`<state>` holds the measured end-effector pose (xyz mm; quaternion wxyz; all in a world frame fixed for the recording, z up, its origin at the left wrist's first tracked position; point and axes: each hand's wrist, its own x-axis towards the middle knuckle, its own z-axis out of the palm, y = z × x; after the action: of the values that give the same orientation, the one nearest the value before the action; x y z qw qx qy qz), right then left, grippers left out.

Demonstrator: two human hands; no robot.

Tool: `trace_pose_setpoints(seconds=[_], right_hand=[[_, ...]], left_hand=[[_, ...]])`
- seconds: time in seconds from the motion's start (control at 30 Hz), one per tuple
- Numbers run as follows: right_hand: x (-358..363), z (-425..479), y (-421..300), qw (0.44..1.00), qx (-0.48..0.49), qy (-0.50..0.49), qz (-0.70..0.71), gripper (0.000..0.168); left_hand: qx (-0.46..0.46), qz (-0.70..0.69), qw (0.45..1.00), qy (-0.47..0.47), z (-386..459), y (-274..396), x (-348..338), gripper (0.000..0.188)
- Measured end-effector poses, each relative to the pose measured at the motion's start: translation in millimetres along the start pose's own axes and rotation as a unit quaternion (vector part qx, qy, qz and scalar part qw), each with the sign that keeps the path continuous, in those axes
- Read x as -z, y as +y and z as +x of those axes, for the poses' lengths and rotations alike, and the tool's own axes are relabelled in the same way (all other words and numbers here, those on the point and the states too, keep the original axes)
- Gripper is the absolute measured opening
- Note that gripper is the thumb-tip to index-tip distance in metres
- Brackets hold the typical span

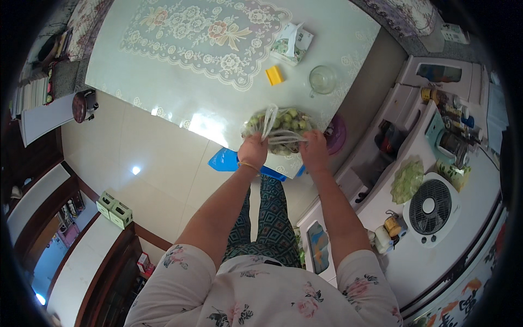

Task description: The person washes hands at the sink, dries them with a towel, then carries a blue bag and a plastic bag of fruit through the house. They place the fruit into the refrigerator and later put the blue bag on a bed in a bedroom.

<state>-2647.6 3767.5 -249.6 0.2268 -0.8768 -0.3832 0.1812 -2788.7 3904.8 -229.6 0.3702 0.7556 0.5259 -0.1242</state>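
Observation:
A clear plastic bag (292,118) full of small round green fruit rests on the near corner of the table (171,92). My left hand (252,152) grips one side of the bag's mouth, where a looped handle stands up above the fingers. On the other side, my right hand (314,148) holds the second handle, which stretches across the fruit between both hands. The bag's top is spread, and green fruit shows through and between the handles. Whether the fruit has stems or leaves is too small to tell.
Beyond the bag stand a glass mug (322,79), a yellow plastic piece (274,75) and a tissue box (291,44). A blue plastic item (224,160) and a purple basin (336,135) sit below the table edge. To the right, a cabinet carries a box fan (431,208).

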Motion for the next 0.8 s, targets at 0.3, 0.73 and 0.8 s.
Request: trace_pose_setpoints(seconds=[0.3,0.73,0.8], right_hand=[[-17,-3,9,0.949,-0.226,0.158,0.155,0.017],[-4,14,-69,0.98,-0.172,0.014,-0.103,0.05],[-8,20,-67,0.973,-0.203,0.006,-0.107,0.046]], left_hand=[[0.166,-0.558,0.8,0.145,-12,-33,-26,0.015],[0.088,-0.104,0.982,0.134,-18,-16,6,0.035],[0.105,-0.076,0.987,0.094,-12,-8,13,0.033]])
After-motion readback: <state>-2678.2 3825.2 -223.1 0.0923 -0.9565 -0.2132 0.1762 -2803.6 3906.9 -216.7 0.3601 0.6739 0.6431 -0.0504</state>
